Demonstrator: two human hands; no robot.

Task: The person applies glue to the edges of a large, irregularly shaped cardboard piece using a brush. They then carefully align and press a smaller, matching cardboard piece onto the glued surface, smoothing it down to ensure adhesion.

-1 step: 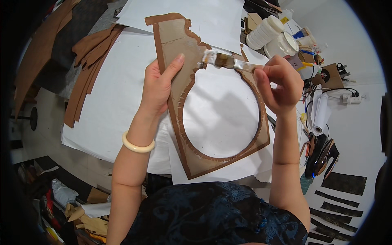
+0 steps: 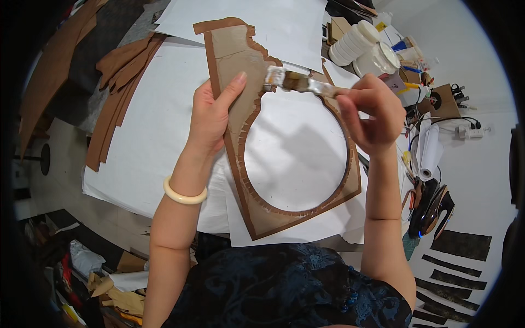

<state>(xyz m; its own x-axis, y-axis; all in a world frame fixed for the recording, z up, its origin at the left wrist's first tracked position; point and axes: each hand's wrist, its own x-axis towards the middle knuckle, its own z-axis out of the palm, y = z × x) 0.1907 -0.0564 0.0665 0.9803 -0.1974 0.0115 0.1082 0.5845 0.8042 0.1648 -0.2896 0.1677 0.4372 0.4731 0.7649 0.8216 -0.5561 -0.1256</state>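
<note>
My left hand is closed on the left side of a beige panel, its thumb lying on the face. Brown leather edging is turned over the panel's rim, and small notches run around its big round cut-out. In a pinch, my right hand holds the handle of a flat brush smeared with white. The bristle end reaches the panel's ragged inner edge, above the round opening. Whether the bristles touch the edge I cannot tell.
White paper covers the table. Brown leather strips lie at its left. White tubs, a paper roll and a dark iron stand along the right. Scraps are piled at the lower left.
The brush and my right hand have shifted slightly to the left along the panel's inner edge. My left hand and the panel stay nearly where they were.
</note>
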